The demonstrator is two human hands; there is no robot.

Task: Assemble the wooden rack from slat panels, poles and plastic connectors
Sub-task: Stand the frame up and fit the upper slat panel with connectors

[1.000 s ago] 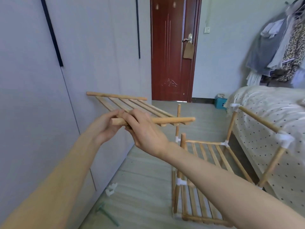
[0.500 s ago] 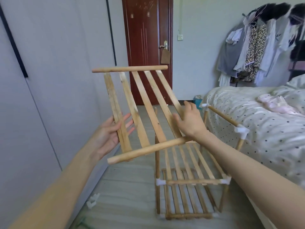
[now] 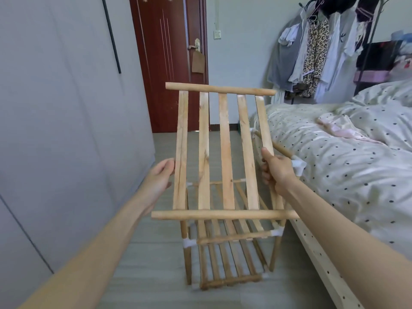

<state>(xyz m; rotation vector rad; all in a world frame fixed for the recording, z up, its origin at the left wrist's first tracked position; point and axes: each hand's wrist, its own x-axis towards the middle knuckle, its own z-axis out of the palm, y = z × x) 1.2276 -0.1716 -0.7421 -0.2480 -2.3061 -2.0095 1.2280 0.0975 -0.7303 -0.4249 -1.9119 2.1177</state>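
Panel (image 3: pixel 225 152) held tilted above rack (image 3: pixel 229 259). Left hand (image 3: pixel 159 178) at 9 o'clock, fingers curled on outer slat; right hand (image 3: pixel 276 169) at 3 o'clock, gripping opposite slat. Bed (image 3: pixel 345 152) at right.

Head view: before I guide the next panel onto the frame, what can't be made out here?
- Left hand: fingertips hidden behind the slat panel's outer slat.
- Partly built rack: its upper level and near connectors are covered by the held panel.
- Far right pole: mostly behind the right hand and the panel.
- Floor left of the rack: cut off by the left forearm.
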